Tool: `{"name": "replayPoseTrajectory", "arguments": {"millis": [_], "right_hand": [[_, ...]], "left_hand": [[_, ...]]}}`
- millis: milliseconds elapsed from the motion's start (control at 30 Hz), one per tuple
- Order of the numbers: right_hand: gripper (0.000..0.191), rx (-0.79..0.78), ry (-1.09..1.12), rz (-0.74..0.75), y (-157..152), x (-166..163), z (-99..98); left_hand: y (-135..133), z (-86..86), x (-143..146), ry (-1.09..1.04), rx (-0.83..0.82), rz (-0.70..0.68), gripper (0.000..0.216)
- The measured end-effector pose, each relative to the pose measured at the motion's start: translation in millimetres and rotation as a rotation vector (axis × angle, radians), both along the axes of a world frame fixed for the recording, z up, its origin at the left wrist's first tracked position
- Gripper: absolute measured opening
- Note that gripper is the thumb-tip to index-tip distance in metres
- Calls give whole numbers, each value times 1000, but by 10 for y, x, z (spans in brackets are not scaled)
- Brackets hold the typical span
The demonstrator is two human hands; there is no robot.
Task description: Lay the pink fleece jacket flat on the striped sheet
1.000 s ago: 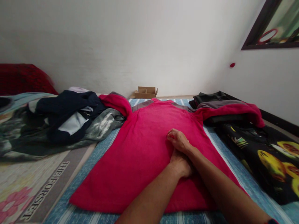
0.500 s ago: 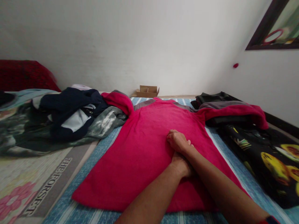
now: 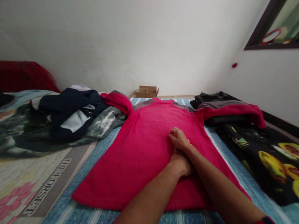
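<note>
A pink long-sleeved top (image 3: 140, 149) with grey shoulder panels lies spread flat, its collar at the far end and its sleeves out to both sides. My two forearms cross over its right half. My left hand (image 3: 182, 161) is closed around my right wrist, its fingers mostly hidden beneath that arm. Curled into a fist, my right hand (image 3: 177, 137) is over the middle of the top, with nothing visible in it. Whether the fist touches the fabric I cannot tell.
Rumpled clothes, including a navy garment (image 3: 74, 102), lie at left under one pink sleeve. Dark folded clothes, among them a black yellow-printed garment (image 3: 263, 155), lie at right under the other. A cardboard box (image 3: 147, 91) stands by the wall. Blue striped cloth (image 3: 93, 214) lies underneath.
My right fist has lifted slightly and turned, while my left hand keeps its hold on the wrist. The top has not visibly moved.
</note>
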State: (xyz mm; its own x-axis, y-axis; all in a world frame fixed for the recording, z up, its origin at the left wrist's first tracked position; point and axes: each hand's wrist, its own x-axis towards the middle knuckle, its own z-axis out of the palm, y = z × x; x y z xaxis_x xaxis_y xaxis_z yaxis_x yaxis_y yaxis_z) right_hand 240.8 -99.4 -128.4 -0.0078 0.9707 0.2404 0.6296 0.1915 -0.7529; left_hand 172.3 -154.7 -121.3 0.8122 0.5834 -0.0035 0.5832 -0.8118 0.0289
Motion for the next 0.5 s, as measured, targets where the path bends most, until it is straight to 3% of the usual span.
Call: {"name": "replayPoseTrajectory", "arguments": {"millis": [133,233,300,400,500], "right_hand": [[24,-10,191,9,-53,137,225],[23,-66,467,137,-450,305,374],[26,-186,553,277,-775,441,476],[27,-406,551,462,-1185,625,620],[26,-548,387,615,-1503,749,713]], "left_hand": [[2,0,29,-50,-134,152,76],[8,14,36,-73,-199,163,95],[13,43,24,-57,-234,134,93],[22,84,1,-27,-272,143,86],[34,91,-4,-48,-285,171,94]]}}
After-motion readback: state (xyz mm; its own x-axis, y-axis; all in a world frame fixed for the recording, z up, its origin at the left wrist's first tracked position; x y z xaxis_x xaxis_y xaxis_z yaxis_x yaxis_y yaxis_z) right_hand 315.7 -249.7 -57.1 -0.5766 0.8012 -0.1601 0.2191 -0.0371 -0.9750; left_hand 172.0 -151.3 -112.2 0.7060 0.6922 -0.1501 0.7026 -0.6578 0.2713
